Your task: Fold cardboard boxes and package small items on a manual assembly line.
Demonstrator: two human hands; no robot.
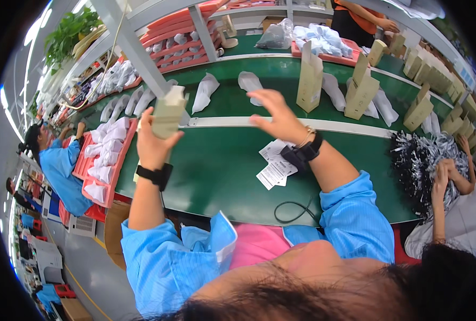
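A small beige carton [168, 113] with raised top flaps stands upright in my left hand [153, 143], whose fingers and thumb close round it beside the metal post. My right hand [278, 116] reaches over the white rail [232, 122], fingers spread and holding nothing. Just beyond those fingertips lies a white wrapped item [250, 81] on the green conveyor [275, 67]. Another white wrapped item [205, 93] lies between my two hands. Under my right wrist, printed paper slips [274, 167] rest on the green tabletop [211, 166].
Open tall cartons [308, 85] and more white wrapped items [385, 107] line the conveyor to the right. A black cord [294, 214] curls near the table edge. At right, another person's hands are in silver-black tinsel [425, 166]. A pink tray [107, 166] stands left, by a blue-clad worker [61, 166].
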